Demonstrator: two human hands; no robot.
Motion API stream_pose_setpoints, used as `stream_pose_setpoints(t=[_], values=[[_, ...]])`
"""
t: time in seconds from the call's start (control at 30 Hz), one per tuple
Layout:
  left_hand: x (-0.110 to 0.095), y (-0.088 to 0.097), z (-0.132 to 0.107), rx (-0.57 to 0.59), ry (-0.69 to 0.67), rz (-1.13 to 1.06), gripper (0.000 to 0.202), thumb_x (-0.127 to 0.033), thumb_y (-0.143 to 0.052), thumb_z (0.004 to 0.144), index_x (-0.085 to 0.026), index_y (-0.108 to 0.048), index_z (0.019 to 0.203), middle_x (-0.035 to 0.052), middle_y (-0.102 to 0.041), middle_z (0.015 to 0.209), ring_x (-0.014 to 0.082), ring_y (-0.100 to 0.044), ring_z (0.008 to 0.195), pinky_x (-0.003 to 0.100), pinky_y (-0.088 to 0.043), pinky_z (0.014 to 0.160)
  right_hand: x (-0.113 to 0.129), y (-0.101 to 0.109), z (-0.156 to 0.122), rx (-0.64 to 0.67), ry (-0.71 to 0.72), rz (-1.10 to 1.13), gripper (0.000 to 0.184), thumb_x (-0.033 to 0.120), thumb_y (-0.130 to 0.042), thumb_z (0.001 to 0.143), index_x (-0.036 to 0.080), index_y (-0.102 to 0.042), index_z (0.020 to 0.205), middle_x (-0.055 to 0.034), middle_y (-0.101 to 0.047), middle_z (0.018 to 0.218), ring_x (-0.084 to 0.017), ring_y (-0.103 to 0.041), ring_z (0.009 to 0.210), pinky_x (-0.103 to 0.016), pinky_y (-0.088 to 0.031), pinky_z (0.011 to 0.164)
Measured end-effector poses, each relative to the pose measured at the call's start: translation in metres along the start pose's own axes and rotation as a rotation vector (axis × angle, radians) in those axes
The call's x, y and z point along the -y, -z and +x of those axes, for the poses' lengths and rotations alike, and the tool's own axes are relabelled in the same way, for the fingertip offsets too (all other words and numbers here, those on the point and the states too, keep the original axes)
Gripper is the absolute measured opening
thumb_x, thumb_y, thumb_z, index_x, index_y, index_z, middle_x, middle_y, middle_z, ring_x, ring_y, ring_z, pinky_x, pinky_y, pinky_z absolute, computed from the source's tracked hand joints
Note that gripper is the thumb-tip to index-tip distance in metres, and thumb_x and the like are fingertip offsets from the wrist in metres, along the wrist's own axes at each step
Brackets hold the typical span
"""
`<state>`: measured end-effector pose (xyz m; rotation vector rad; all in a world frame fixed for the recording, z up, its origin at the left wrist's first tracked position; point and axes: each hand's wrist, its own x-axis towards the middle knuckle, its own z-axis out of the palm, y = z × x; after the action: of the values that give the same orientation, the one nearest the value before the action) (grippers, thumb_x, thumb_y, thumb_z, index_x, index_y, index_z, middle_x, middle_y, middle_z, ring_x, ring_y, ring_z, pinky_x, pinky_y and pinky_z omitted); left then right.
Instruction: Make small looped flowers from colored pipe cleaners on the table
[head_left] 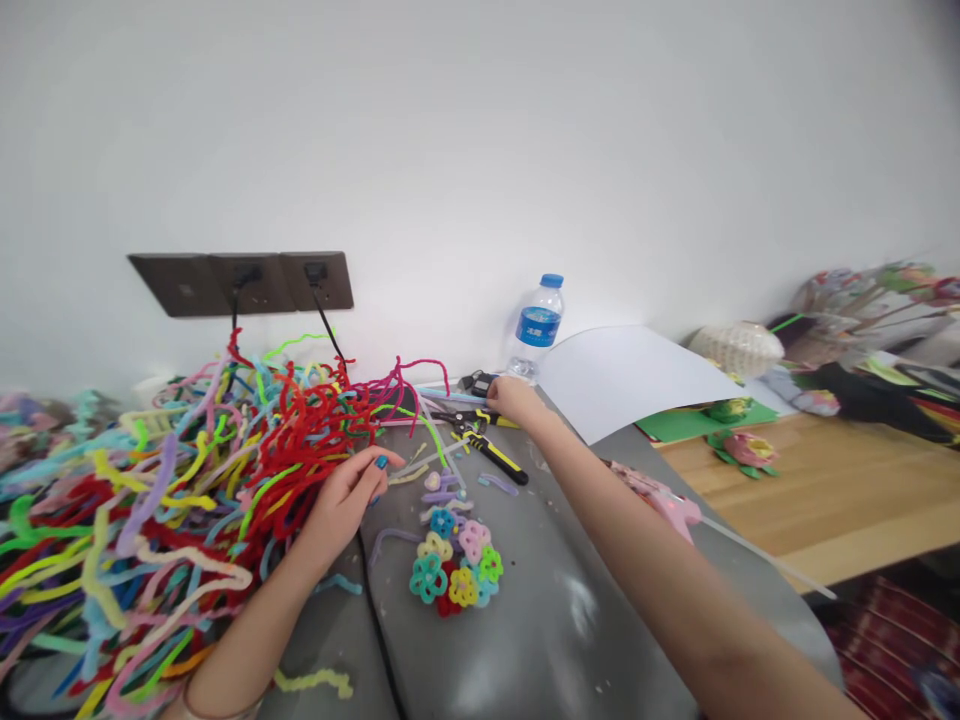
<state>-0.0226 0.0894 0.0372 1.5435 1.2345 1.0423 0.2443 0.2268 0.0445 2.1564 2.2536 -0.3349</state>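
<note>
My left hand [346, 500] rests at the edge of a big tangled heap of coloured pipe cleaners [150, 500], fingers curled loosely with the tips on the grey surface [555, 620]. My right hand [514, 398] is stretched far forward, fingers closed over the handles of black-and-yellow pliers [484, 445] and some pale pipe cleaner stems [442, 395] near the wall. A cluster of small pipe-cleaner flowers [454, 565] lies between my arms.
A water bottle [537, 328] stands by the wall, next to a white sheet [630, 375]. A pink glue gun [660, 495] lies right of my arm. Wall sockets [247, 282] hold black cables. A wooden table [825, 490] with craft flowers stands at right.
</note>
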Motion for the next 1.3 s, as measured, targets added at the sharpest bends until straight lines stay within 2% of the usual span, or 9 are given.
stream_pose_setpoints(t=[0.13,0.23,0.5,0.77,0.93,1.0,1.1,1.23,1.3], values=[[0.000,0.000,0.000,0.003,-0.012,-0.003,0.035,-0.046,-0.050,0.088,-0.015,-0.065,0.092,-0.0051,-0.041,0.058,0.0134,-0.039,0.054,0.026,-0.028,0.055,0.002,0.008,0.005,0.078,0.021,-0.020,0.032,0.033,-0.063,0.096,0.017,-0.061,0.125,-0.0097,-0.064,0.125,-0.024,-0.066,0.104,-0.043,-0.057,0.087],[0.001,0.000,0.000,0.004,-0.024,-0.002,0.034,-0.045,-0.050,0.088,-0.014,-0.065,0.093,-0.0050,-0.042,0.058,0.0134,-0.040,0.054,0.026,-0.028,0.055,0.003,0.017,0.000,0.078,0.033,-0.042,0.032,0.033,-0.063,0.097,0.017,-0.061,0.124,-0.0097,-0.064,0.125,-0.024,-0.066,0.105,-0.044,-0.057,0.088],[0.003,0.000,-0.001,0.017,-0.035,0.004,0.033,-0.043,-0.048,0.090,-0.014,-0.064,0.093,-0.0054,-0.042,0.059,0.0132,-0.039,0.055,0.026,-0.029,0.056,0.012,0.044,-0.021,-0.036,0.031,-0.066,0.030,0.033,-0.062,0.097,0.017,-0.063,0.121,-0.0093,-0.065,0.123,-0.023,-0.066,0.105,-0.045,-0.056,0.089],[0.002,0.001,0.000,0.015,-0.041,0.016,0.034,-0.044,-0.048,0.089,-0.015,-0.065,0.093,-0.0056,-0.041,0.058,0.0131,-0.039,0.054,0.026,-0.029,0.055,0.013,0.055,-0.030,-0.158,-0.052,-0.006,0.028,0.034,-0.062,0.097,0.016,-0.064,0.118,-0.0086,-0.067,0.120,-0.023,-0.066,0.104,-0.045,-0.056,0.089],[0.002,0.000,-0.001,0.005,-0.045,0.016,0.033,-0.044,-0.048,0.089,-0.015,-0.065,0.092,-0.0053,-0.042,0.059,0.0133,-0.041,0.054,0.026,-0.030,0.055,0.011,0.065,-0.039,-0.212,-0.055,0.112,0.021,0.021,-0.054,0.098,0.013,-0.073,0.099,-0.0118,-0.074,0.097,-0.022,-0.068,0.092,-0.034,-0.051,0.081],[0.001,0.000,-0.001,0.004,-0.050,0.016,0.033,-0.044,-0.049,0.089,-0.016,-0.065,0.092,-0.0053,-0.042,0.058,0.0134,-0.041,0.054,0.026,-0.030,0.055,0.010,0.070,-0.048,-0.230,-0.050,0.178,0.028,0.017,-0.048,0.096,0.012,-0.075,0.090,-0.0126,-0.074,0.083,-0.022,-0.068,0.081,-0.030,-0.047,0.072],[0.001,0.001,-0.001,0.010,-0.061,0.011,0.032,-0.042,-0.049,0.089,-0.016,-0.065,0.093,-0.0053,-0.043,0.058,0.0133,-0.042,0.054,0.026,-0.031,0.055,0.008,0.073,-0.070,-0.256,-0.006,0.290,0.034,0.019,-0.043,0.096,0.014,-0.075,0.087,-0.0076,-0.070,0.072,-0.018,-0.063,0.067,-0.026,-0.042,0.062],[0.001,0.000,-0.001,0.010,-0.050,-0.040,0.030,-0.043,-0.051,0.089,-0.016,-0.064,0.093,-0.0048,-0.047,0.059,0.0126,-0.043,0.054,0.025,-0.032,0.053,0.002,0.071,-0.111,-0.295,0.062,0.452,0.050,0.034,-0.028,0.100,0.015,-0.074,0.093,-0.0018,-0.060,0.062,-0.016,-0.052,0.053,-0.026,-0.037,0.053],[0.002,-0.001,-0.001,0.002,-0.030,-0.107,0.032,-0.046,-0.054,0.088,-0.016,-0.063,0.095,-0.0045,-0.049,0.060,0.0123,-0.044,0.054,0.024,-0.033,0.052,-0.005,0.069,-0.130,-0.353,0.167,0.606,0.050,0.044,-0.035,0.098,0.016,-0.076,0.097,-0.0007,-0.057,0.061,-0.016,-0.049,0.054,-0.027,-0.037,0.053]])
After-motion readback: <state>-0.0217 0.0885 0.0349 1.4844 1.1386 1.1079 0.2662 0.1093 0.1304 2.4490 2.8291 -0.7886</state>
